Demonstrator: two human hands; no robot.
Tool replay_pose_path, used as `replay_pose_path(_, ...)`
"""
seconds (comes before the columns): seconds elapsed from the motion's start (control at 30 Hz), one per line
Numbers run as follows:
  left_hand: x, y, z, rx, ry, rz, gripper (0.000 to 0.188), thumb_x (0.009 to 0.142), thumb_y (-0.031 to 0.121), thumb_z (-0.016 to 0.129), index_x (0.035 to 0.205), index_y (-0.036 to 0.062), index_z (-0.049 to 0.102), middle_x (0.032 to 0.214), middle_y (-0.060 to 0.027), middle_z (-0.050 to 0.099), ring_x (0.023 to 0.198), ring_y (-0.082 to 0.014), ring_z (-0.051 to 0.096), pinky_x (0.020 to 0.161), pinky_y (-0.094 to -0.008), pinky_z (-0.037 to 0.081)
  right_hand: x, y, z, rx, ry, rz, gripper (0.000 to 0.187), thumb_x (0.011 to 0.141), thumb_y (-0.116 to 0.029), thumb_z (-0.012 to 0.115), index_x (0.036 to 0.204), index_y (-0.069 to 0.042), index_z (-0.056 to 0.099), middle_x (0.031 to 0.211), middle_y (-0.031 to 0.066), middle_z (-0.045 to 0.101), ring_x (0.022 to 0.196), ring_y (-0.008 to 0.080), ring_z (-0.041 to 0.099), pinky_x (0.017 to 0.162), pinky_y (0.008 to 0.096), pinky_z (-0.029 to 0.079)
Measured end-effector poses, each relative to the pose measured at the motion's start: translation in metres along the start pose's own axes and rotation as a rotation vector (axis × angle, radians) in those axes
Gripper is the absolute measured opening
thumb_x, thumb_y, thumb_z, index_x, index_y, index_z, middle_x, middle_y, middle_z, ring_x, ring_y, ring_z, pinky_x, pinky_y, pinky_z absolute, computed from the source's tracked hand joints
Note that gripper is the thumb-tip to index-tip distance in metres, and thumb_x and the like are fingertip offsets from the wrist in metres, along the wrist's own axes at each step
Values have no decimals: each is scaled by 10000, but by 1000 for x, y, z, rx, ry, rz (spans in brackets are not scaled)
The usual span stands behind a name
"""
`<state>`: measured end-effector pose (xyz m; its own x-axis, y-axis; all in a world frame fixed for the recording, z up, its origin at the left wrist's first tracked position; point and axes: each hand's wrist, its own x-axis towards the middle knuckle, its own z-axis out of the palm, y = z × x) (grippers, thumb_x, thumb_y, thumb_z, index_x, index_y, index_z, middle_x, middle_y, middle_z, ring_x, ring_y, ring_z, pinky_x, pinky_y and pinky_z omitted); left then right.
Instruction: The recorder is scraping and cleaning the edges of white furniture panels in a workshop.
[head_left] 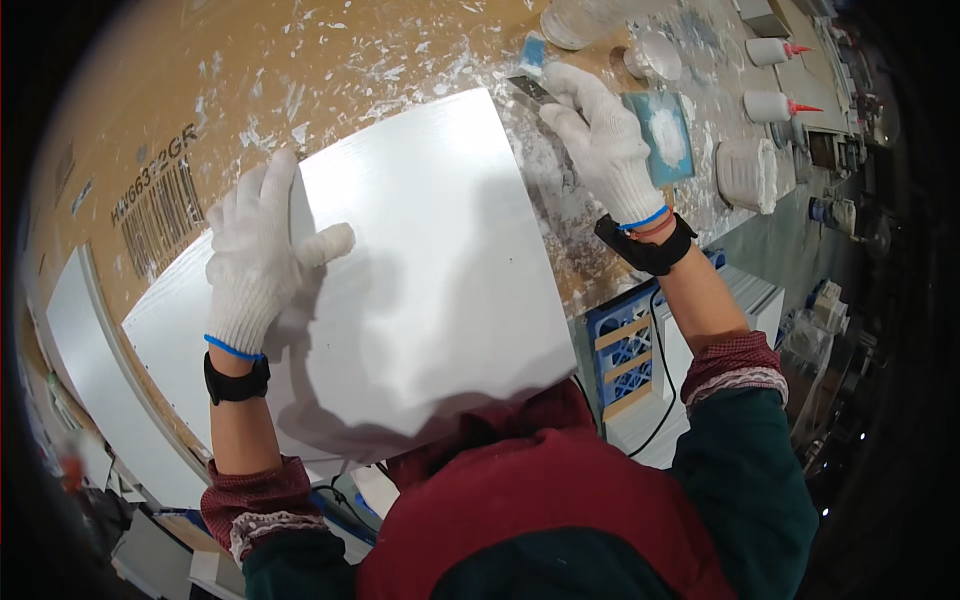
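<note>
My left hand [250,250], in a white knit glove, is at the left side of a large glossy white panel [440,260]. Its thumb presses on the panel's face while the fingers lie along the edge. A second white panel surface [165,305] shows left of this hand. My right hand [605,140], gloved too, is beyond the panel's right edge, above the work table. Between its thumb and fingers it pinches a small dark flat blade like a scraper [530,90]. Beside that hand lies a blue plate [668,125] with white paste on it.
A brown cardboard-like tabletop [330,60] carries dried white smears. Clear jar [580,22], metal cup [655,57], two red-tipped white bottles [768,106] and a white tub [745,175] stand on the right. A long white board [110,350] lies left; a blue crate [625,350] sits below the table.
</note>
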<state>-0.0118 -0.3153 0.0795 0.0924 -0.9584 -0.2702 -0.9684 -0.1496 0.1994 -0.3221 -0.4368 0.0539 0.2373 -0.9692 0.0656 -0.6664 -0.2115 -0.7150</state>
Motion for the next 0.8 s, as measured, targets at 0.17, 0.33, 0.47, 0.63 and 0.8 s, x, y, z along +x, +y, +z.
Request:
replay_pose_path(0.17,-1,-4,10,30,105,37,858,792,491,759,1467,114,387,1393,-189,488,1262,-413,443,1064,-541,388,-23,6,-16,-49,-139,-128,289,947,-93,619,1226,-24,649,1072,91,682,945,139,656,848,273,518)
replay_pose_path(0.33,-37,21,0,29,74,74,864,798,431,757,1459,36,365,1454,-210,419,1347,-384,386,1103,-514,336,-35,1,-32,-232,-196,-412,264,928,-101,633,1187,-66,670,959,95,655,842,208,650,774,305,522)
replay_pose_path(0.47,-98,66,11,157,-184,50,932,764,428,780,1462,-1,336,1505,-213,346,1397,-381,327,1093,-513,314,-10,3,-16,-309,-141,-800,191,922,-139,608,1101,-111,671,854,86,617,752,275,621,699,374,517)
replay_pose_path(0.63,-191,96,41,194,-233,145,1088,665,456,837,1503,21,297,1537,-222,305,1419,-422,287,1084,-576,302,0,0,4,-252,-280,-860,358,881,-199,656,1231,-156,592,1093,144,634,1028,252,599,914,367,463)
replay_pose_path(0.8,-211,98,93,492,149,164,649,835,199,687,1416,48,438,1445,-221,406,1304,-431,410,967,-596,372,-23,-2,11,-513,-352,-891,147,911,-149,576,1043,-128,639,803,77,597,789,280,613,681,424,497)
